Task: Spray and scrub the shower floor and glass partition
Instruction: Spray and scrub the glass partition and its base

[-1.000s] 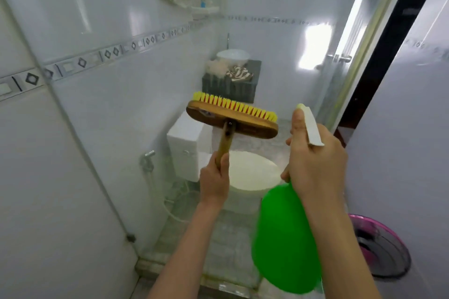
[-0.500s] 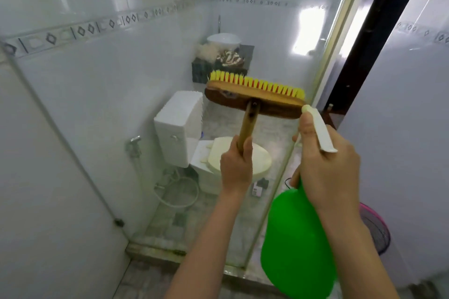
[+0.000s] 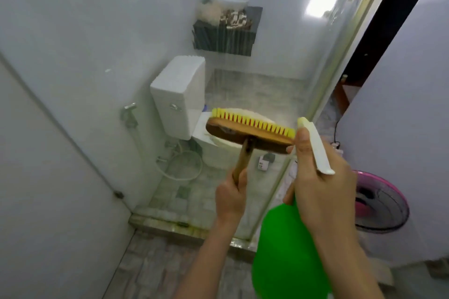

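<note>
No scrubbing appears begun: the yellow-bristled wooden long-handled brush (image 3: 250, 132) is gripped closed-fisted by the left hand (image 3: 230, 195), the green plastic spray bottle (image 3: 289, 252) clasped by the right hand (image 3: 320, 187), the grey tiled shower floor (image 3: 192, 201) untouched.

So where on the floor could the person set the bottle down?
Bare tiled floor lies on the near side of the stone threshold, left of the left hand. Inside, grey tiles stay free between threshold and coiled hose. Crowded: around the white toilet and by the pink fan.
</note>
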### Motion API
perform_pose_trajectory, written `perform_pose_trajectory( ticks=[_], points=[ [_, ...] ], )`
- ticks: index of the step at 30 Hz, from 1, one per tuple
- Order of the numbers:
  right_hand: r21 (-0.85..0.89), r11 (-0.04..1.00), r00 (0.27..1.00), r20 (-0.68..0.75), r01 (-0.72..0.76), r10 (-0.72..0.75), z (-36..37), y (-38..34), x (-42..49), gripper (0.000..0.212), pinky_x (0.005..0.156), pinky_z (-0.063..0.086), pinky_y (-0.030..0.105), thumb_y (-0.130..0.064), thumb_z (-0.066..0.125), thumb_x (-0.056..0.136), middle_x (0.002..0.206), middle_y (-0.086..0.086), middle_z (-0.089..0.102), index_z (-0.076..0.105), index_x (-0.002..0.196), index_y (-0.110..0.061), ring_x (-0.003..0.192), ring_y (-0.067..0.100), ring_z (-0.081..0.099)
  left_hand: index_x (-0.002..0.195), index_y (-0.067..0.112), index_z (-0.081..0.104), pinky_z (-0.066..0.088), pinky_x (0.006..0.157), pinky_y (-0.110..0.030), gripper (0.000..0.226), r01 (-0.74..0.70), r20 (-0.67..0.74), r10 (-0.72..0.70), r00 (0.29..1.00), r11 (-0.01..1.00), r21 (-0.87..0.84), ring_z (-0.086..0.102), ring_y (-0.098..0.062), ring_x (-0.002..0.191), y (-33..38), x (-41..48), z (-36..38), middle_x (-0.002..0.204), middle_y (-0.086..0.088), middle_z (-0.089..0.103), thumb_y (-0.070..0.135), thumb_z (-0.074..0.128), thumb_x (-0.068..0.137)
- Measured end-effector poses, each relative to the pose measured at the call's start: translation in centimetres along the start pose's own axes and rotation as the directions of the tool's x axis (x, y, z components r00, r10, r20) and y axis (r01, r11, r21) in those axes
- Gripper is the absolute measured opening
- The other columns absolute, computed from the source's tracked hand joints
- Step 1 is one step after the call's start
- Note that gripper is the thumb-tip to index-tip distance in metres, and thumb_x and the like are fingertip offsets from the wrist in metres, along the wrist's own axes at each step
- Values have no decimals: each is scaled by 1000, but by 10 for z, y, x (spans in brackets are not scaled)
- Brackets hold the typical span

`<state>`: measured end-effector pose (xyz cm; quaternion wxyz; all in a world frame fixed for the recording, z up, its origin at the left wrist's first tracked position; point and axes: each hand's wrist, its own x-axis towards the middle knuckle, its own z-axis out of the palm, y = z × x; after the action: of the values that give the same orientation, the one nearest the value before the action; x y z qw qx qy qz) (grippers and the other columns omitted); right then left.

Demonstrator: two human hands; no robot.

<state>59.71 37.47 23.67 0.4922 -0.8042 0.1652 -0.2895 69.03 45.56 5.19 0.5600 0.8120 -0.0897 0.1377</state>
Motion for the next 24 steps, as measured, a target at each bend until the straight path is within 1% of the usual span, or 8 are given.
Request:
perform_pose_trajectory(
  ticks=[2, 4, 8, 10, 15, 19, 21, 24],
  points=[
    [3, 1000, 1000, 1, -29, 29, 9, 12, -7, 50, 53, 49, 43, -62, 40, 88, 54, 11, 57, 59, 73, -18, 54, 35, 62, 83, 23, 54, 28, 44, -17, 81, 121, 88, -139, 986, 977, 178, 53, -3, 50, -48, -40, 0, 52, 13, 42, 88, 7, 72],
    [-1, 999, 999, 8, -41, 42, 19, 27, -13, 47, 53, 47, 40, -61, 41, 88, 53, 12, 57, 60, 74, -20, 54, 34, 61, 86, 22, 55, 26, 43, -22, 89, 138, 108, -177, 978, 944, 299, 53, -13, 51, -70, -54, 5, 52, 12, 42, 90, 0, 68],
    [-7, 999, 999, 3, -41, 41, 31, 41, -18, 46, 49, 47, 43, -58, 42, 90, 53, 12, 57, 59, 74, -18, 52, 35, 60, 77, 24, 48, 30, 42, -12, 53, -13, -25, 15, 1000, 995, 95, 41, -2, 41, -35, -10, 11, 50, 13, 38, 70, 22, 86],
    [-14, 999, 999, -11, -38, 38, 33, 49, -21, 47, 48, 47, 43, -58, 42, 93, 53, 11, 56, 60, 76, -18, 51, 34, 60, 76, 23, 46, 28, 42, -10, 48, -54, -37, 56, 998, 997, 55, 40, -4, 41, -39, 1, 18, 51, 12, 37, 65, 26, 88],
    [-23, 997, 998, -11, -69, 69, 25, 48, -26, 47, 49, 49, 45, -63, 41, 93, 55, 10, 57, 58, 75, -23, 53, 34, 60, 77, 21, 54, 29, 39, -19, 81, 192, 18, -200, 980, 962, 194, 43, -6, 42, -92, -61, 13, 51, 7, 46, 87, 7, 74],
    [-25, 1000, 1000, 8, -8, 9, 17, 15, -15, 49, 47, 50, 40, -64, 38, 92, 55, 5, 56, 59, 76, -22, 50, 30, 61, 65, 29, 44, 29, 39, -16, 48, 152, -28, -150, 988, 985, 80, 46, -5, 43, -30, -23, -8, 49, 7, 40, 68, 26, 87],
    [-9, 1000, 1000, -3, 20, -20, 10, -11, -7, 51, 45, 49, 36, -63, 36, 86, 56, 6, 56, 59, 76, -19, 51, 30, 60, 70, 24, 49, 30, 41, -11, 37, 67, -67, -68, 995, 998, -16, 46, -3, 45, 29, 24, -26, 52, 10, 40, 51, 34, 92],
    [-17, 998, 997, -36, 65, -65, -1, -43, 6, 54, 48, 45, 27, -61, 35, 87, 58, 5, 56, 59, 74, -14, 56, 24, 58, 84, 19, 57, 33, 45, -5, 32, -56, -124, 46, 991, 995, -79, 51, 2, 52, 87, 67, -43, 58, 13, 46, 42, 37, 95]
  ],
)
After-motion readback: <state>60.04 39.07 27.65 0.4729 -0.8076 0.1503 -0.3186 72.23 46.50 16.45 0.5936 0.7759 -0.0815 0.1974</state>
